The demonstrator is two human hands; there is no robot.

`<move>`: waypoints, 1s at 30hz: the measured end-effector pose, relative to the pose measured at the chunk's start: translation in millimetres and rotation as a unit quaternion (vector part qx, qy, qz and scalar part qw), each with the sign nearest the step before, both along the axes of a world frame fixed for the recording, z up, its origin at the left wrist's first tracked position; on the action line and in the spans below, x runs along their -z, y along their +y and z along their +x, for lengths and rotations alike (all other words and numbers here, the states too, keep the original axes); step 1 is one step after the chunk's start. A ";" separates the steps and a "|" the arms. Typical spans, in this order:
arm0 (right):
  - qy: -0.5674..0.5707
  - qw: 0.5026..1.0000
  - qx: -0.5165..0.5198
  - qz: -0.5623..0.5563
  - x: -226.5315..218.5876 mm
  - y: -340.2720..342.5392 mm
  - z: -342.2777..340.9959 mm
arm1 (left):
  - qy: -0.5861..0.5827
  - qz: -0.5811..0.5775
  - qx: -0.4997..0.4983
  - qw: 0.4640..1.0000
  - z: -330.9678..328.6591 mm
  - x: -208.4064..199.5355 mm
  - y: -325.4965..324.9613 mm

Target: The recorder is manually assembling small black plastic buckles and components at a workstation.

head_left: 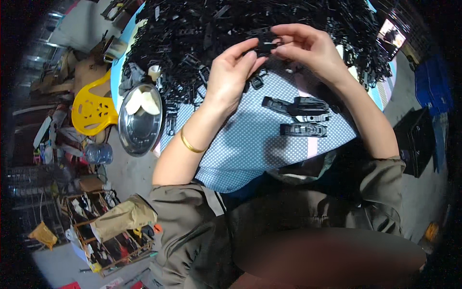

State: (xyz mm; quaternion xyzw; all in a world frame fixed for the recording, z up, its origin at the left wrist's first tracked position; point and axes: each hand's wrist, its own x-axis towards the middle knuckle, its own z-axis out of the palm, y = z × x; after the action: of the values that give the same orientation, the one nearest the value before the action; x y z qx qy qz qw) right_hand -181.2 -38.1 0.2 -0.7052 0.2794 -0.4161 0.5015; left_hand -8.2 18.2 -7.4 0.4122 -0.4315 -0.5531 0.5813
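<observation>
Over the tabletop, both hands meet at a small black plastic part (266,46). My left hand (226,79) pinches its left end between thumb and fingers. The thumb and a finger of my right hand (315,54) close on its right end, with the index finger raised above. Fingertips partly hide the part, and its exact kind does not show. Just below the hands lies a small square black piece (257,83). Nearer to me, long black moulded pieces (310,105) and another ribbed black piece (304,130) rest on the blue dotted cloth (240,147).
A large heap of black plastic parts (207,29) covers the table's far side. At the left edge stands a metal bowl (137,132) with white pieces in it, near a tape roll (154,72). A yellow chair (91,108) is left; a lit screen (391,36) sits far right.
</observation>
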 end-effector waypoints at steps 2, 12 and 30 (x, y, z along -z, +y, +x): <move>-0.005 0.999 0.034 -0.013 3.3 -1.4 1.4 | 0.003 0.003 -0.004 1.000 2.9 0.4 0.8; 0.052 0.994 0.091 -0.036 8.0 5.9 6.7 | -0.021 -0.008 -0.007 1.000 -0.8 5.2 0.9; 0.048 0.983 0.126 -0.124 14.4 9.1 11.1 | -0.069 -0.031 -0.018 0.997 -4.8 8.4 2.9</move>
State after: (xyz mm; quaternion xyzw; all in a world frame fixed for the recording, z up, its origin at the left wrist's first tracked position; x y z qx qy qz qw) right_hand -170.1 -28.9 -14.2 -0.7399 0.3365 -0.4732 0.3397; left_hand -13.0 21.1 -15.7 0.4390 -0.4802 -0.4987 0.5727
